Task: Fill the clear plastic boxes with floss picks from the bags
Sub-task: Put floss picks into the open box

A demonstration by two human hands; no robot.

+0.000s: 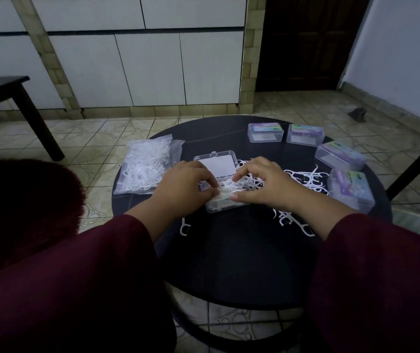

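- Head view: I have the open clear box right in front of me near the middle of the round black table, its lid flipped back away from me, so both hands can reach in from either side.
- My left hand has its fingers curled down onto the bundle of floss picks in the box, pinching them at the left end; I judge it is steadying the bundle so it lies straight.
- My right hand pinches the same bundle from the right, forefinger on top and thumb at the near edge, tucking the picks in.
- The picks are thin, white and hooked; in the box they look bunched lengthwise, though dim light hides whether it is full.
- A loose heap of picks lies just right of the box, within easy reach, with a few strays nearer me.
- The bag, still well filled with picks, lies on the left edge of the table, beside my left hand.
- Four closed boxes with coloured labels curve along the far right rim, apart from my working spot; I take them as finished.
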